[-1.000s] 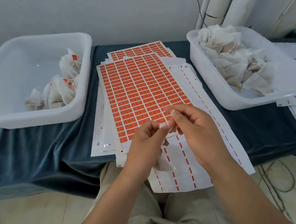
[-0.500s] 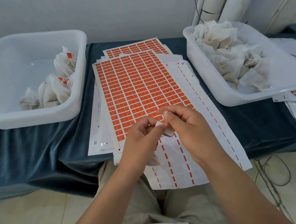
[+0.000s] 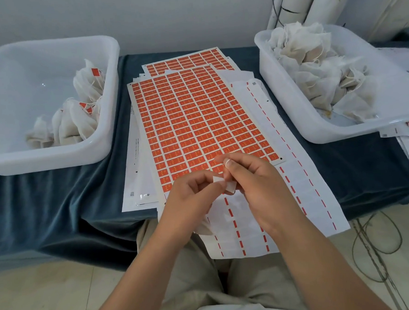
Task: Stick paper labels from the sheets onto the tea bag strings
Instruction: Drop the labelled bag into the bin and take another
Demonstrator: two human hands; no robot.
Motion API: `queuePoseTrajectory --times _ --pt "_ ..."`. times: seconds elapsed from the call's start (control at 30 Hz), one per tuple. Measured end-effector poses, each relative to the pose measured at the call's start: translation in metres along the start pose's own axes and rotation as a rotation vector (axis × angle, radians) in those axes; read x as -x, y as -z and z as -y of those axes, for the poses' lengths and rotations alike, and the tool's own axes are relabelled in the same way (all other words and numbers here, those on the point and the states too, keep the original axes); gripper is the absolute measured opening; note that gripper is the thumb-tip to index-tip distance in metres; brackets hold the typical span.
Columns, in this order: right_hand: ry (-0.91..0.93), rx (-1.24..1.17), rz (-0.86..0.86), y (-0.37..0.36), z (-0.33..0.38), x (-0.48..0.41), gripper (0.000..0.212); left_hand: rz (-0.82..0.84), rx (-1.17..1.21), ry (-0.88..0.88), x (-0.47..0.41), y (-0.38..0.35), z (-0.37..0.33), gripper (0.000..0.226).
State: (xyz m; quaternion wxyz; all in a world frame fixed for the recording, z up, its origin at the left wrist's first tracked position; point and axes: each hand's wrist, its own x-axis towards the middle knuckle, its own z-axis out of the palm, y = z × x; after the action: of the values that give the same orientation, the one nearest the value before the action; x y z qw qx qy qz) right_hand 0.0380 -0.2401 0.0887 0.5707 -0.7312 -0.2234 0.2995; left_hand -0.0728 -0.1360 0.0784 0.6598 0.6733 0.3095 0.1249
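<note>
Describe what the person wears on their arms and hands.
Nothing. The left forearm and right forearm are bare, with no sleeve in view. The left hand and right hand carry no gloves, rings, watch or bracelet.

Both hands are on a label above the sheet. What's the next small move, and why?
Probably fold the label closed and press it flat. The left hand and right hand both pinch it, white side showing, with a tea bag hanging below the left hand; the string itself is too thin to see.
</note>
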Motion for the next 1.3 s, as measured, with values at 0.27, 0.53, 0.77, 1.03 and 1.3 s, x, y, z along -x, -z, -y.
queuePoseTrajectory --times 0.27,0.53,0.77,1.03,1.3 --pt "-0.038 -0.064 0.027 0.0 -0.011 0.004 0.03 0.025 -0.137 -0.046 0.007 0.009 0.01 0.021" --pt "-0.159 -0.329 0.068 0.002 -0.016 0.001 0.023 0.003 0.082 0.132 0.009 0.017 0.005 0.016" --pt "-0.184 -0.275 0.222 -0.002 -0.015 0.008 0.028 -0.037 0.029 0.067 0.011 0.013 0.006 0.016" --pt "0.089 -0.043 -0.026 0.001 -0.003 0.011 0.02 0.05 -0.049 -0.013 0.011 0.012 -0.002 0.021" --pt "0.158 0.113 -0.141 0.001 0.0 0.012 0.012 -0.012 0.194 0.291 0.004 0.009 -0.002 0.046"
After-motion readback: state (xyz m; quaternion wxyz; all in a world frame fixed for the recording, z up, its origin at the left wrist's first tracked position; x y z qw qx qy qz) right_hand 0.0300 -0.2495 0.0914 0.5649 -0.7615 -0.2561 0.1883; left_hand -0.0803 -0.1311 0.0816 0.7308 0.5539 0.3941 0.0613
